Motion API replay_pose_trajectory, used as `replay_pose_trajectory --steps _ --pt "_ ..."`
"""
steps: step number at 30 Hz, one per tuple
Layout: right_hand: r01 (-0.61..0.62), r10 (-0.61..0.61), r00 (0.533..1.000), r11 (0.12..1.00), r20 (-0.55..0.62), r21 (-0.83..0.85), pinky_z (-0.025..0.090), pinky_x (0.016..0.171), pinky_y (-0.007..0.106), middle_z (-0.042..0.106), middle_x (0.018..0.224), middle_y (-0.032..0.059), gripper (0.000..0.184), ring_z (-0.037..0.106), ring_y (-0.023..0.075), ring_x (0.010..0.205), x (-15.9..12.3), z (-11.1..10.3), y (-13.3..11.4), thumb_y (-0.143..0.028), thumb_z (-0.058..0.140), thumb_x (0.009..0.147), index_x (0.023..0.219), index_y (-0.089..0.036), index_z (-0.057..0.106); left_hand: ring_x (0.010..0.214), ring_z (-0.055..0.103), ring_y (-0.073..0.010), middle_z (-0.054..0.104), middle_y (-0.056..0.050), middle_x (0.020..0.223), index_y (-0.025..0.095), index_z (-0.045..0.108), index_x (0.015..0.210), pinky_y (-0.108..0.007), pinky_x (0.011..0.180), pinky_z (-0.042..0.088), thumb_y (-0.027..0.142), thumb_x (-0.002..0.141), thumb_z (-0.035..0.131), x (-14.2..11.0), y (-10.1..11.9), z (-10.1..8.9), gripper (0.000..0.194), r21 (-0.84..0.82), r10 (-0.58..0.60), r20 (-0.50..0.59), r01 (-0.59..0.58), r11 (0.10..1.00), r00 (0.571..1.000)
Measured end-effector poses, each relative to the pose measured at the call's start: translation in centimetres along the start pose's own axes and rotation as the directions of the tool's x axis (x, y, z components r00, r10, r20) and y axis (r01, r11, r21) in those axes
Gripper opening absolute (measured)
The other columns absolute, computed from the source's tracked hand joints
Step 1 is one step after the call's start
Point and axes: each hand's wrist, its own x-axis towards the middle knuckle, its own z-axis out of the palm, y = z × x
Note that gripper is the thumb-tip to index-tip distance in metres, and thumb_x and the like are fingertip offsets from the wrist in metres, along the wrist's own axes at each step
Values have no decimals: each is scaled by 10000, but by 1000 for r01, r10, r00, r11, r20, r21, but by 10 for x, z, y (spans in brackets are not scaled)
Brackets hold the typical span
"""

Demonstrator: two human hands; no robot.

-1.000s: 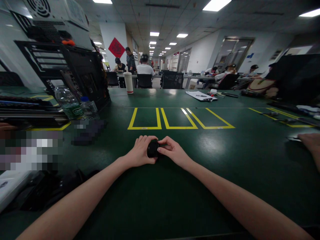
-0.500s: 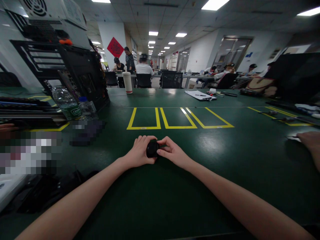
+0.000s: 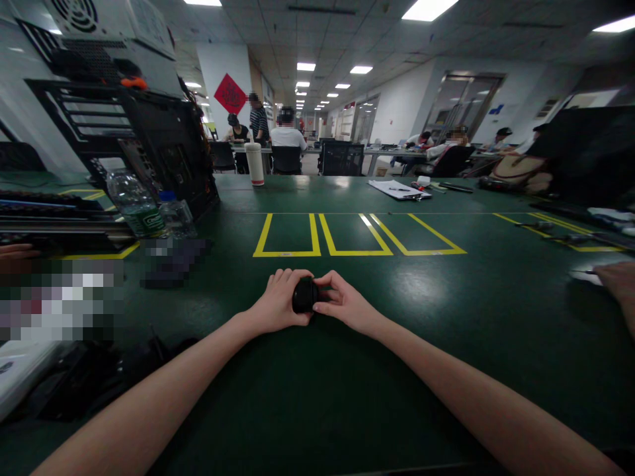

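A small round black object [image 3: 303,295] rests on the green table [image 3: 347,396] in front of me, just short of three yellow-outlined boxes [image 3: 347,235]. My left hand [image 3: 278,301] curls around its left side. My right hand [image 3: 347,304] pinches its right side with thumb and fingertips. Both hands are closed on it, and most of it is hidden between them.
Two plastic water bottles [image 3: 136,205] and an open black computer case [image 3: 149,145] stand at the left. A white cup [image 3: 255,164] and a clipboard [image 3: 399,190] lie farther back. Another person's hand [image 3: 618,281] rests at the right edge. People sit at desks beyond.
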Motion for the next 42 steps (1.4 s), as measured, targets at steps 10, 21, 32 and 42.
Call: replay_pose_trajectory --steps 10,21,32,42 --pt "-12 5 995 998 -101 -67 497 655 291 512 947 10 216 557 136 800 4 4 3 -270 559 742 922 -211 457 865 420 -241 453 -54 989 233 360 1125 -365 740 346 340 597 636 -1 0 -1 605 21 12 -3 -12 1000 1000" --pt "22 -22 999 1000 -23 10 436 878 340 471 1065 9 298 508 157 1012 -2 5 -3 -186 586 724 986 -224 449 858 420 -235 452 -52 991 232 356 1121 -360 737 353 334 605 627 0 1 -1 592 25 18 0 -18 1000 1000" --pt "-47 37 992 996 -122 -81 492 638 287 500 988 38 240 547 142 815 4 6 4 -270 528 763 983 -207 453 848 417 -232 452 -50 973 228 350 1128 -353 735 352 355 586 636 -1 -3 2 626 33 13 -15 -13 999 1000" --pt "12 -11 1000 1000 -25 24 457 842 353 484 1044 14 255 524 160 982 -2 4 0 -207 564 745 971 -218 447 858 419 -234 450 -53 999 231 347 1130 -357 735 356 337 606 631 -1 0 0 606 27 10 0 -10 1000 1000"
